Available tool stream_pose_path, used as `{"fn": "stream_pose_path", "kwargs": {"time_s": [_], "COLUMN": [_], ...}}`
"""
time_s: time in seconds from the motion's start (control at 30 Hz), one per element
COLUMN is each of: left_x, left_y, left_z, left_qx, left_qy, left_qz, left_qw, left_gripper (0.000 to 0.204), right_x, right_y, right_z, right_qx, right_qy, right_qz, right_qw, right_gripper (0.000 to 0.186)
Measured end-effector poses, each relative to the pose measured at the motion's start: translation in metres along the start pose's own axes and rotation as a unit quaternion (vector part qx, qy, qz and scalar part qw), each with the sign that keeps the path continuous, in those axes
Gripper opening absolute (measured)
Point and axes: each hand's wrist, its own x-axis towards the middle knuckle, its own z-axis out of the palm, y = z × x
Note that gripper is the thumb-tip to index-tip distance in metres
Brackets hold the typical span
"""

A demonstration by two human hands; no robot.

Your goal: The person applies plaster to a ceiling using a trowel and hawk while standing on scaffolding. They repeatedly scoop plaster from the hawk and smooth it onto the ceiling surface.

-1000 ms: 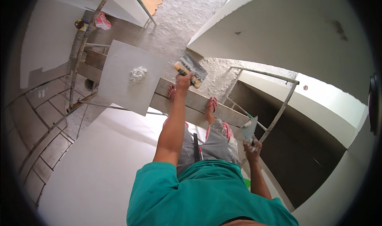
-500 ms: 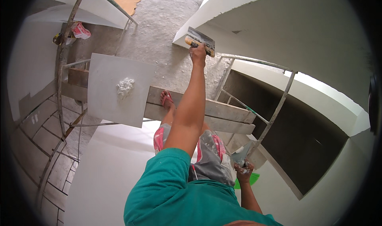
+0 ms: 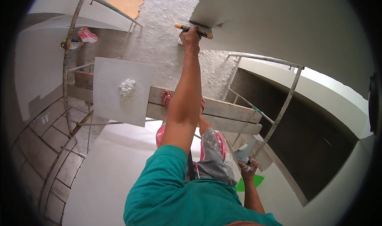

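Note:
My left arm reaches far ahead, and my left hand [image 3: 190,39] is closed round the handle of a wide taping knife [image 3: 205,32] with yellowish ends. Its blade lies against the lower corner of a grey-white plastered surface [image 3: 278,21]; whether the whole edge touches is hard to tell. Low at my right side, my right hand [image 3: 248,168] grips a small trowel [image 3: 245,149], with white paste smeared on fingers and tool. A square white board [image 3: 105,78] on the left carries a heap of white putty [image 3: 127,90].
I stand on wooden planks [image 3: 234,110] between metal scaffold frames [image 3: 284,96]. Rough, speckled ground [image 3: 167,11] stretches beyond, with a sheet of cardboard [image 3: 126,3]. A red-and-white bag [image 3: 87,35] sits at the far left. A dark opening [image 3: 306,142] lies right; something green [image 3: 250,183] shows near my right forearm.
My left hand has moved the taping knife forward and slightly left, turning its blade onto the plastered surface. The view has shifted a little. My right hand keeps its grip on the trowel.

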Motion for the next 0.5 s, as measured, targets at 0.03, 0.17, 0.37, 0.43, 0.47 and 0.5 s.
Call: {"fn": "stream_pose_path", "kwargs": {"time_s": [0.03, 0.17, 0.37, 0.43, 0.47, 0.5], "left_x": [-0.006, -0.055, -0.179, -0.180, -0.179, -0.179], "left_y": [0.007, 0.053, 0.108, 0.086, 0.070, 0.047], "left_z": [0.003, 0.009, -0.059, -0.117, -0.150, -0.185], "left_qx": [0.009, -0.005, -0.087, -0.065, -0.036, -0.008], "left_qy": [0.005, -0.009, -0.048, -0.048, -0.035, -0.023], "left_qz": [0.002, 0.023, 0.155, 0.180, 0.134, 0.085], "left_qw": [1.000, 1.000, 0.983, 0.980, 0.990, 0.996], "left_gripper": [0.029, 0.028, 0.024, 0.020, 0.022, 0.025], "right_x": [0.003, 0.011, 0.042, 0.062, 0.071, 0.080], "right_y": [0.004, 0.041, 0.037, 0.000, -0.006, 0.007], "right_z": [-0.004, -0.019, -0.024, -0.024, -0.025, -0.024], "right_qx": [-0.005, 0.029, 0.058, -0.008, -0.043, -0.079], "right_qy": [0.014, 0.007, 0.028, 0.005, 0.002, 0.019], "right_qz": [-0.018, 0.001, -0.027, -0.105, -0.147, -0.186], "right_qw": [1.000, 1.000, 0.998, 0.994, 0.988, 0.979], "right_gripper": [0.054, 0.040, 0.052, 0.040, 0.038, 0.041]}}
